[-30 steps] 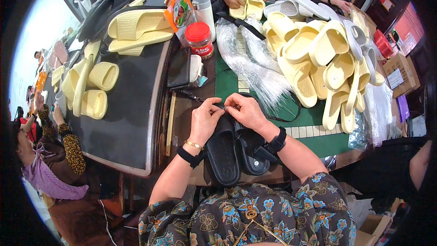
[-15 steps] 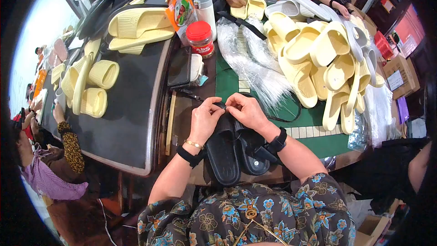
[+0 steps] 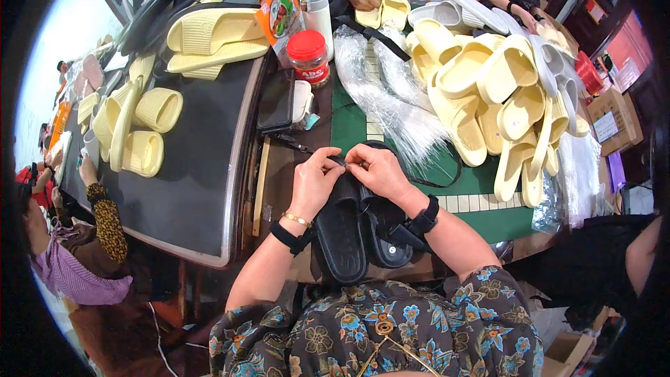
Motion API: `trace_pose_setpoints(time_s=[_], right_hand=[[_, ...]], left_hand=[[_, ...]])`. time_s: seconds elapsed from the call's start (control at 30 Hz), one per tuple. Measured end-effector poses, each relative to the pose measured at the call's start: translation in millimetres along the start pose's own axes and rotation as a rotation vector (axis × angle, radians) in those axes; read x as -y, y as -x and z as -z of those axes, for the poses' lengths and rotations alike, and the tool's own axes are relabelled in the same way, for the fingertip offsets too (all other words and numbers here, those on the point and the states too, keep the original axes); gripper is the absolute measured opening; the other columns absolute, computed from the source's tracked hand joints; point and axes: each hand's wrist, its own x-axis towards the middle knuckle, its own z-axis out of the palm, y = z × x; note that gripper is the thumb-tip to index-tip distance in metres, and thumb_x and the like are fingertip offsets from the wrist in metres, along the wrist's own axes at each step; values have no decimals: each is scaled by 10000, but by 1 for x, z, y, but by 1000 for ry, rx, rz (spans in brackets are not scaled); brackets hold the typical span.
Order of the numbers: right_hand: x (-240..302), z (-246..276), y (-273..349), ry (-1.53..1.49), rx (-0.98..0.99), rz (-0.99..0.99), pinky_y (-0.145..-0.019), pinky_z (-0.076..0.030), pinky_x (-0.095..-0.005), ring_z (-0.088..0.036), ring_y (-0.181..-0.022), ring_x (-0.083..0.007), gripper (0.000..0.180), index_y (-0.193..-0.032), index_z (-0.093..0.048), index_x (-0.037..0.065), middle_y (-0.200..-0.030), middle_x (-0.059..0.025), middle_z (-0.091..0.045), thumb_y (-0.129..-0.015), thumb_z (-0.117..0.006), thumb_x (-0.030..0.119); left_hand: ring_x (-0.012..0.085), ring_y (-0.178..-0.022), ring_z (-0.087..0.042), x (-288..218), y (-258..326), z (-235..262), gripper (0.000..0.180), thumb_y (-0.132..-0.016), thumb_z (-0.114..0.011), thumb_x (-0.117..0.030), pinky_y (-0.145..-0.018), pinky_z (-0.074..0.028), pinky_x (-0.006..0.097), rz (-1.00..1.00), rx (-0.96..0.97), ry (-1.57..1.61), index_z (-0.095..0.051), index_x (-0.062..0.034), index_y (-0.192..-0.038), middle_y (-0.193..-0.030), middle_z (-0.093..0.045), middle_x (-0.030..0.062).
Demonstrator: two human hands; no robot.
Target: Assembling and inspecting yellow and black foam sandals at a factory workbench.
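Two black slide sandals (image 3: 341, 243) lie side by side at the table's near edge, toes pointing away from me. Over their far ends my left hand (image 3: 317, 176) and my right hand (image 3: 377, 173) meet, thumbs and fingertips pinched close together. What sits between the fingertips is too small and too covered to make out. The right-hand sandal (image 3: 391, 250) is partly hidden under my right hand and wrist. Just beyond my left hand lies a small dark tool (image 3: 296, 145), perhaps pliers or snips.
Cream slides (image 3: 488, 91) pile up at the right, beside a bundle of clear plastic strands (image 3: 401, 108). More cream slides (image 3: 216, 35) rest on the dark table at left. A red-lidded jar (image 3: 307, 56), a bottle (image 3: 317, 21) and a phone (image 3: 276, 102) stand or lie ahead. Co-workers sit around.
My hands keep nearly the same pinch over the sandals. The view has shifted very slightly. At left, a co-worker's arm has moved a little.
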Motion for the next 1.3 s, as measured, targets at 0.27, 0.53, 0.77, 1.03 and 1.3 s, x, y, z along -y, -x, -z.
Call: trace_pose_setpoints(time_s=[0.27, 0.53, 0.77, 1.03, 1.3], right_hand=[[-3, -1, 0, -162, 27, -117, -658, -511, -263, -646, -738, -87, 129, -954, -635, -2, -827, -60, -694, -850, -658, 70], [-9, 1, 0, -342, 62, -184, -740, -509, -241, -639, -807, -83, 207, -1076, -660, -41, -902, -50, -701, -892, -634, 48], [-17, -1, 1, -418, 81, -232, -732, -513, -245, -649, -794, -92, 205, -1043, -688, -29, -881, -66, -720, -880, -648, 88], [-15, -4, 1, -405, 16, -198, -650, -476, -234, -567, -697, -58, 116, -930, -656, -10, -791, -5, -654, -871, -643, 89], [-8, -2, 1, -314, 7, -192, -606, -447, -241, -524, -651, -56, 118, -924, -641, 2, -757, -4, -624, -858, -650, 99]], left_hand=[[201, -699, -696, -2, 3, -1, 346, -797, -691, -3, -671, -543, 305, -25, 5, 36, -643, -31, -1139, -795, -714, 106], [215, -750, -692, 3, 4, -2, 333, -785, -706, -18, -704, -549, 327, -34, -43, 12, -650, -29, -1113, -809, -718, 96], [132, -747, -672, 6, 4, 0, 321, -792, -714, -34, -709, -515, 281, 14, -62, 26, -658, -24, -1108, -837, -733, 61], [205, -741, -668, 6, 4, -1, 268, -775, -720, -39, -687, -528, 328, 36, -95, 47, -680, -27, -1039, -790, -711, 80], [143, -745, -685, 10, 5, -4, 277, -792, -711, -22, -716, -534, 279, -19, -89, 34, -668, -20, -1065, -816, -726, 66]])
